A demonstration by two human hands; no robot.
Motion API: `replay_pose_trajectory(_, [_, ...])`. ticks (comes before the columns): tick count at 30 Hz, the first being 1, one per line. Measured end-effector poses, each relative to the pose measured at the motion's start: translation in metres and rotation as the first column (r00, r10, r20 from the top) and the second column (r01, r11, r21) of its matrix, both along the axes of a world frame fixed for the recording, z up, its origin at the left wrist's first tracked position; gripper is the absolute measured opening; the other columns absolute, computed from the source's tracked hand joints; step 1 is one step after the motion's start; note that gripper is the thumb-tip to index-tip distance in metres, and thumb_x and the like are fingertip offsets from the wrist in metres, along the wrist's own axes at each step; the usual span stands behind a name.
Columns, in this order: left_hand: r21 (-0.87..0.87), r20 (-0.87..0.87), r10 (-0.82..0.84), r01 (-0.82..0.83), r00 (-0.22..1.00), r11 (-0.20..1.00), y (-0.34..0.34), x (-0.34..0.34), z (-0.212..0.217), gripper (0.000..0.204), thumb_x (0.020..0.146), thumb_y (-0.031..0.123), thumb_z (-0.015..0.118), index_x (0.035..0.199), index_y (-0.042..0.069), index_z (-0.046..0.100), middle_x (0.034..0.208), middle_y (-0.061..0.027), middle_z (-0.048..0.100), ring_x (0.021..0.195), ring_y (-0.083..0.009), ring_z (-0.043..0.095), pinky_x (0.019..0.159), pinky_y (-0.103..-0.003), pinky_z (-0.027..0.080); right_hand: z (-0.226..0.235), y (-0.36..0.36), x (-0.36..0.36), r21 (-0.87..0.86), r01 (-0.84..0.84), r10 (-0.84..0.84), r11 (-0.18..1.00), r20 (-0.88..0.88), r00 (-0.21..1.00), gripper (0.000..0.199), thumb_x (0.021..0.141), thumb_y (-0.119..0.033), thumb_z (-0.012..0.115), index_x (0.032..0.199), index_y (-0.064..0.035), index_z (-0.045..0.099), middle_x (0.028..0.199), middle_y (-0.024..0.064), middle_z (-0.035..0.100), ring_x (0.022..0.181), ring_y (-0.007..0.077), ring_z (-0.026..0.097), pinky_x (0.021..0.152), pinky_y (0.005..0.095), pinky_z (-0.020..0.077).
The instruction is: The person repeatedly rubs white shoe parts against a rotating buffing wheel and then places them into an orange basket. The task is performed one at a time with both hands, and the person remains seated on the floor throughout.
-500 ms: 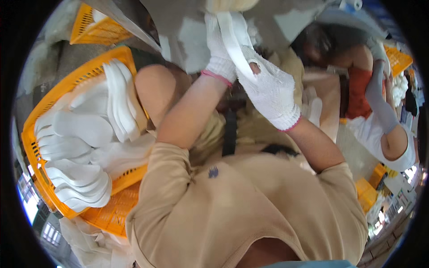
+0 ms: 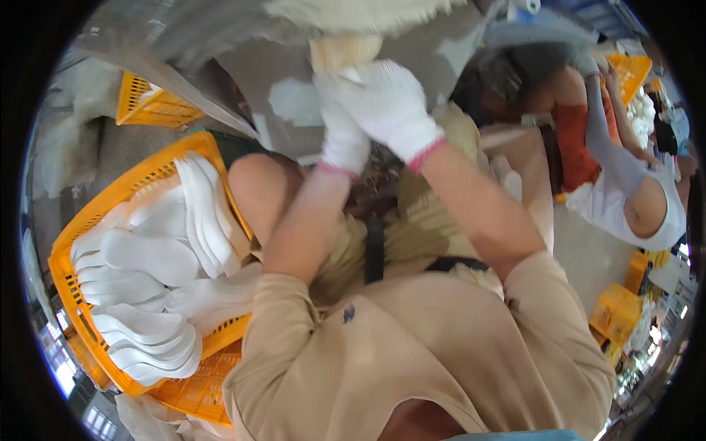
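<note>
Both of my hands wear white knit gloves with pink cuffs and are raised close together in front of me. My left hand [image 2: 343, 143] reaches up to a cream-coloured sole-shaped piece [image 2: 346, 50] and grips its lower end. My right hand [image 2: 388, 103] lies over the left fingers and closes on the same piece. Its top runs under a pale frayed fabric edge [image 2: 368, 11]. My tan shirt and lap fill the lower picture.
An orange plastic crate [image 2: 81, 220] at my left holds several stacked white shoe soles [image 2: 147, 253]. A second orange crate [image 2: 147, 103] stands further back. At the right sits another person [image 2: 625, 198] in an orange and white top, with more orange crates [image 2: 614, 312] nearby.
My hands have risen and drawn together. The long white strip that the right hand held slanted is no longer seen; a cream piece now sits above the gloves.
</note>
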State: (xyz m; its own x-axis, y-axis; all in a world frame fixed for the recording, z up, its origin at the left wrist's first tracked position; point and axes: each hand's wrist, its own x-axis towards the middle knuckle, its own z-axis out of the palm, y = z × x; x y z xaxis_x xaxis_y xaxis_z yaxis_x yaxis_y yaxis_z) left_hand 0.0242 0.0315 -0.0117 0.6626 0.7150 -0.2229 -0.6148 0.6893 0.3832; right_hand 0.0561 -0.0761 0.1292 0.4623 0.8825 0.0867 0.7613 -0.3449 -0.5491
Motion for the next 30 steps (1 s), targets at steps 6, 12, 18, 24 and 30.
replay_pose_trajectory(6, [0.029,0.065,-0.494,0.493,0.867,0.869,-0.024,-0.028,-0.011,0.047,0.104,0.033,0.047,0.132,-0.004,0.056,0.116,-0.0206,0.067,0.095,-0.0383,0.067,0.086,-0.055,0.058,-0.001,-0.075,-0.022,0.024,-0.167,0.169,0.986,-0.166,0.972,0.074,0.073,-0.035,0.072,0.136,0.0025,0.057,0.137,0.0256,0.058,0.135,0.0466,0.047,0.109,0.0475,0.0453])
replay_pose_trajectory(12, [0.008,-0.011,-0.225,0.225,0.974,0.974,-0.006,-0.007,0.021,0.05,0.103,0.033,0.046,0.134,-0.005,0.054,0.12,-0.0218,0.065,0.098,-0.0422,0.066,0.09,-0.059,0.056,0.024,-0.017,-0.006,-0.064,-0.081,0.012,0.995,-0.703,0.711,0.047,0.088,-0.04,0.073,0.113,-0.001,0.07,0.11,0.022,0.071,0.103,0.0381,0.07,0.091,0.0444,0.0569])
replay_pose_trajectory(18, [-0.059,0.197,-0.336,0.353,0.921,0.934,-0.051,-0.026,0.012,0.053,0.104,0.035,0.044,0.138,-0.005,0.052,0.125,-0.022,0.064,0.105,-0.0436,0.065,0.096,-0.059,0.054,0.009,-0.111,-0.055,0.025,-0.057,0.056,0.998,0.038,0.998,0.062,0.078,-0.031,0.079,0.13,-0.0024,0.062,0.127,0.022,0.064,0.12,0.0409,0.061,0.103,0.0452,0.0505])
replay_pose_trajectory(24, [0.054,0.438,-0.342,0.355,0.832,0.933,-0.027,0.001,0.019,0.055,0.105,0.036,0.043,0.142,-0.004,0.049,0.13,-0.0223,0.063,0.111,-0.0449,0.064,0.101,-0.059,0.052,0.012,-0.063,-0.017,0.286,-0.163,0.022,0.944,0.441,0.897,0.029,0.084,-0.026,0.075,0.108,-0.0102,0.07,0.109,0.0132,0.072,0.097,0.032,0.072,0.081,0.0419,0.0588])
replay_pose_trajectory(30, [0.59,-0.283,-0.207,0.34,0.937,0.732,-0.023,-0.009,0.021,0.07,0.101,0.045,0.047,0.152,-0.003,0.041,0.139,-0.0217,0.06,0.127,-0.0385,0.06,0.111,-0.049,0.05,0.029,-0.035,-0.008,0.098,-0.058,0.019,0.994,0.357,0.934,0.026,0.082,-0.032,0.077,0.103,-0.0173,0.076,0.088,0.0091,0.075,0.077,0.0293,0.074,0.064,0.0361,0.059])
